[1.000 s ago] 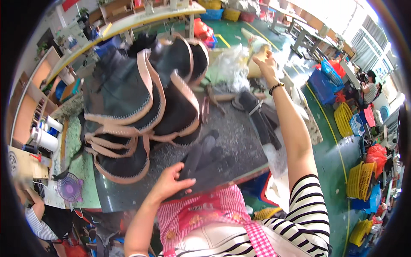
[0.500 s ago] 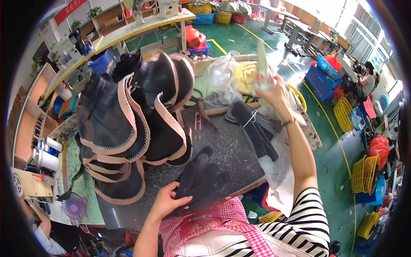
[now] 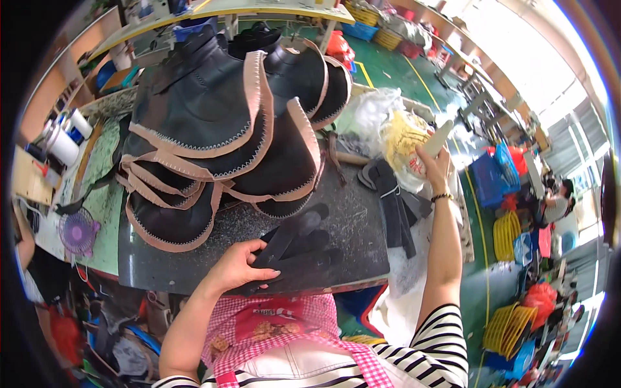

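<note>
At the near edge of the dark work board (image 3: 359,226), my left hand (image 3: 240,266) is closed, thumb and fingers pinching a fan of black strips (image 3: 304,242) with rounded ends. My right hand (image 3: 436,169) reaches out to the far right, closed round a pale bottle (image 3: 440,138) with a long cone-shaped tip. The bottle leans to the right, beside a yellow printed bag (image 3: 404,139); its lower part is hidden by my fingers and the bag. Between my hands lies a tied bundle of dark strips (image 3: 396,207).
A large pile of black leather shoe uppers (image 3: 200,107) with tan zigzag-stitched edges fills the board's left side. Behind it stands a long bench (image 3: 284,18). A purple fan (image 3: 79,231) sits at left. Yellow baskets (image 3: 508,330) and blue crates line the green floor at right, near another person (image 3: 557,204).
The view has shifted, so the pile appears farther right and higher. My right hand has tipped the bottle from upright to leaning right. My left hand keeps its hold on the black strips.
</note>
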A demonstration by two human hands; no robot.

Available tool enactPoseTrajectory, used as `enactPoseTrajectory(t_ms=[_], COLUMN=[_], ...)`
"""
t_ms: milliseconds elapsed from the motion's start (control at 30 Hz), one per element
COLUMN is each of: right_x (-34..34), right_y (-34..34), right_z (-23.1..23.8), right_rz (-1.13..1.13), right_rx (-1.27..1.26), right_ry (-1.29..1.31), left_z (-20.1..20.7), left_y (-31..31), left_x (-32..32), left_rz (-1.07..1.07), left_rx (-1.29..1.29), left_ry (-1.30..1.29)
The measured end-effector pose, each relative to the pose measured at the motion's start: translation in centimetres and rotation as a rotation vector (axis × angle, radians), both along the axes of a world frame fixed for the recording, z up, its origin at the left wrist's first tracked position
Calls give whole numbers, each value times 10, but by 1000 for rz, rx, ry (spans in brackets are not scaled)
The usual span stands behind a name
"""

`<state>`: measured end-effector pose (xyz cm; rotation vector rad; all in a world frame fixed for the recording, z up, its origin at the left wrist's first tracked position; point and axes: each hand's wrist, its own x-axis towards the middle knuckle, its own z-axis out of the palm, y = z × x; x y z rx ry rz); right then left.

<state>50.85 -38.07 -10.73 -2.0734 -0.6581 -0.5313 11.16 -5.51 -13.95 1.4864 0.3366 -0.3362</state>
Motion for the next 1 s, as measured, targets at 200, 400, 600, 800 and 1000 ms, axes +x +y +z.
enactPoseTrajectory(t_ms=[200,400,600,800,1000], right_x=[-17,14,50,-39,-131], right_y=[42,15,-100,-39,19], right_z=[31,54,34,31,32], right_rz=[-221,-306,268,276,315], right_rx=[-184,-204,1116,1085,1120], right_ry=[67,304,599,880,958], left_z=[4,3,5,12,31], left_y=[2,1,-5,-8,-25], left_x=[-8,-6,0,-11,-9], left_rz=[37,36,9,96,38], left_rx=[11,34,-6,465,1045], left_ry=[64,15,-4,-157,-71])
